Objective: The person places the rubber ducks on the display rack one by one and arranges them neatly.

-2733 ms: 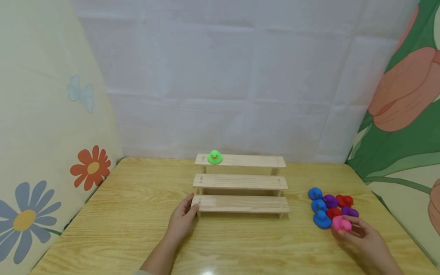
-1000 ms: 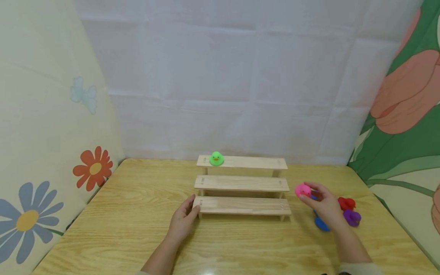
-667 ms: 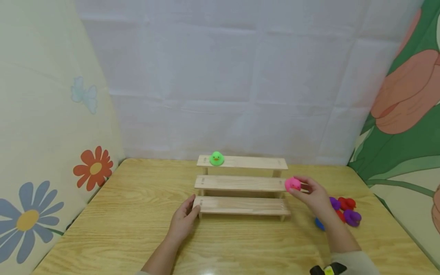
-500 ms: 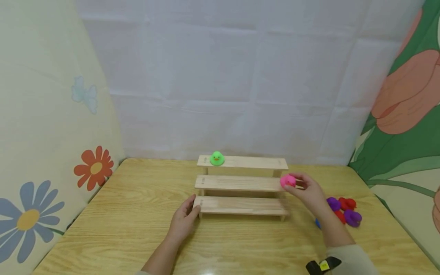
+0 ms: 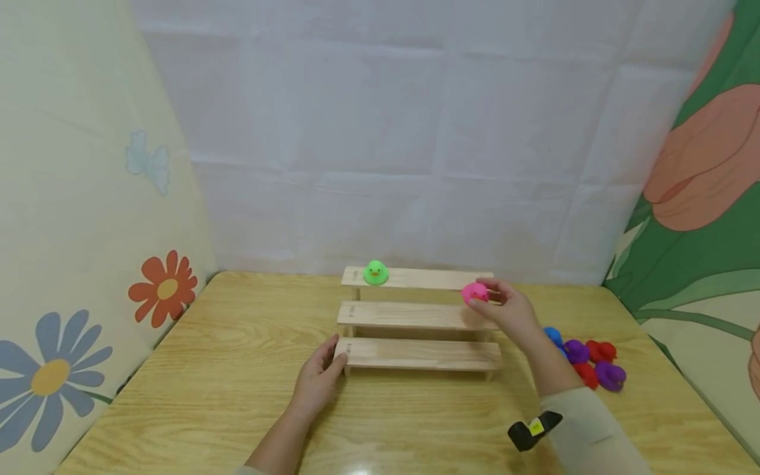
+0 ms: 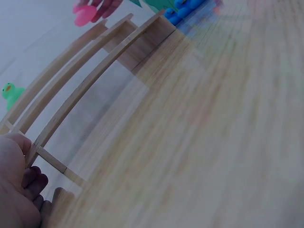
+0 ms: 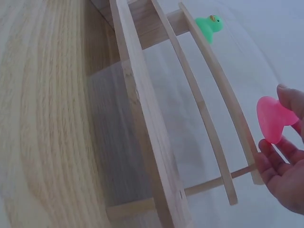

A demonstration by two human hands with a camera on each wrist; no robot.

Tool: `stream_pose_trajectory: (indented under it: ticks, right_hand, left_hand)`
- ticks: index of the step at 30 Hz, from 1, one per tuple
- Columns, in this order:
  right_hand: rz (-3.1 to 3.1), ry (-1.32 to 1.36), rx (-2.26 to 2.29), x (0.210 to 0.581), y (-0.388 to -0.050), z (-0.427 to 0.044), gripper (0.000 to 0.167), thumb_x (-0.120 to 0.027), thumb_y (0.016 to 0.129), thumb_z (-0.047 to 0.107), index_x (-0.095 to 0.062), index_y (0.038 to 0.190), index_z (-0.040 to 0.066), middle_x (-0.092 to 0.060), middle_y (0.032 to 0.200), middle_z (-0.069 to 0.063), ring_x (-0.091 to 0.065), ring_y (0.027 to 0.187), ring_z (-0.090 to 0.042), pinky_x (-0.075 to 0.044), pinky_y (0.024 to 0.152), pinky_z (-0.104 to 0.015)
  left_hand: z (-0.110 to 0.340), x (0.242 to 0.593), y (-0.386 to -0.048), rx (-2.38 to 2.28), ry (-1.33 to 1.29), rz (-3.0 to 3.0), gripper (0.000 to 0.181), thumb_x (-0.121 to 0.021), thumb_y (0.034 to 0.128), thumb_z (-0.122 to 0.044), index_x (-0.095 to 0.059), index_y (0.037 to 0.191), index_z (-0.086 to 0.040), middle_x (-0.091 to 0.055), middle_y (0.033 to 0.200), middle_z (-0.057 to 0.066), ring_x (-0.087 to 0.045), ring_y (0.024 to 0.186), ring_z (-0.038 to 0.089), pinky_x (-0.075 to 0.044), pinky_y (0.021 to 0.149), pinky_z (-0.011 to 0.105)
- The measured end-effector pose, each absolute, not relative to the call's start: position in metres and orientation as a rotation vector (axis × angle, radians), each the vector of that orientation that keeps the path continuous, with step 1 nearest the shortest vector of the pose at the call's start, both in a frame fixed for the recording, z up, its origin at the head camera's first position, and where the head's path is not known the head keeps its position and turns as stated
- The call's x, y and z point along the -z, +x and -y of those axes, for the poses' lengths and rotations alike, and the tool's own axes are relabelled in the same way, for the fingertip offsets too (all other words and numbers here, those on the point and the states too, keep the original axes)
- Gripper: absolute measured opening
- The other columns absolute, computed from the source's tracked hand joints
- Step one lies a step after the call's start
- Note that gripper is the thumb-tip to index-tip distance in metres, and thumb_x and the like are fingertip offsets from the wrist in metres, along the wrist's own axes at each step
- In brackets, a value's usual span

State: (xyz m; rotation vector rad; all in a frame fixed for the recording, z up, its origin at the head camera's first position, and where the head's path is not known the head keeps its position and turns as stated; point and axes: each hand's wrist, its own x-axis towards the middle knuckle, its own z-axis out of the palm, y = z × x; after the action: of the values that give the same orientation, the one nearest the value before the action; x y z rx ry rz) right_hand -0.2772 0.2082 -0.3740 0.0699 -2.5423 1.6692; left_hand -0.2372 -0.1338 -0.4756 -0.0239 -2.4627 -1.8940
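Head view: the right hand (image 5: 512, 313) pinches a small pink rubber-looking duck (image 5: 474, 294) between thumb and fingers, near the right end of the top board of a pale wooden three-step rack (image 5: 410, 315). The right wrist view shows a gap between duck and board, so the toy hangs in the grip, unsupported from below. The grasp comes from the side, and the broad base is uncovered, facing down; that probably lets the duck meet a flat surface without fingers getting trapped under it.

The left hand (image 5: 319, 379) grips the left end of the rack's lowest board, thumb on the board and fingers tucked lower. This looks like a steadying hold, since such a light frame could slide if bumped.

Well to the left of the right hand, a bright green duck with an orange beak (image 5: 376, 272) sits upright near the top board's left end, its front turned towards the person. Both ducks' beaks face the same way.

To the right of the right forearm, blue ducks (image 5: 553, 335), purple ducks (image 5: 610, 376) and red ducks (image 5: 601, 351) cluster on the wood-grain table (image 5: 267, 330), apparently kept within that hand's reach. The arm partly hides the blue ones.
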Motion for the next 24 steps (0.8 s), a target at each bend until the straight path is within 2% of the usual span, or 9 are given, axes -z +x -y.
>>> stream_pose_trajectory:
  ticks: [2, 8, 16, 24]
  right_hand:
    - [2.554, 0.066, -1.659, 0.373, -0.281, -0.205, 0.055, -0.073, 0.089, 0.024, -0.054, 0.137, 0.007, -0.057, 0.134, -0.02, -0.055, 0.123, -0.031, -0.051, 0.082, -0.017]
    - [2.528, 0.115, -1.662, 0.37, -0.295, -0.193, 0.054, -0.073, 0.088, 0.02, -0.055, 0.136, 0.003, -0.06, 0.132, -0.022, -0.059, 0.118, -0.031, -0.051, 0.085, -0.017]
    - [2.543, 0.174, -1.642, 0.365, -0.308, -0.177, 0.054, -0.074, 0.088, 0.018, -0.055, 0.135, 0.003, -0.06, 0.133, -0.021, -0.058, 0.12, -0.034, -0.052, 0.099, -0.039]
    - [2.571, 0.205, -1.618, 0.361, -0.318, -0.163, 0.052, -0.075, 0.086, 0.016, -0.057, 0.132, 0.002, -0.062, 0.128, -0.02, -0.06, 0.117, -0.033, -0.053, 0.097, -0.038]
  left_hand:
    - [0.134, 0.476, -0.238, 1.896, -0.023, 2.46, 0.055, -0.054, 0.1009, -0.017, -0.035, 0.149, 0.003, -0.04, 0.152, 0.023, -0.036, 0.143, 0.036, -0.031, 0.118, 0.049]
    - [0.134, 0.476, -0.238, 1.91, -0.025, 2.452, 0.055, -0.054, 0.101, -0.017, -0.035, 0.149, 0.003, -0.039, 0.152, 0.023, -0.036, 0.143, 0.036, -0.031, 0.118, 0.05]
    - [0.134, 0.476, -0.237, 1.9, -0.021, 2.457, 0.055, -0.054, 0.1011, -0.016, -0.035, 0.149, 0.003, -0.039, 0.152, 0.024, -0.036, 0.143, 0.036, -0.031, 0.118, 0.05]
    - [0.133, 0.474, -0.236, 1.895, -0.009, 2.461, 0.055, -0.054, 0.1011, -0.017, -0.035, 0.149, 0.003, -0.04, 0.151, 0.024, -0.037, 0.142, 0.037, -0.031, 0.118, 0.05]
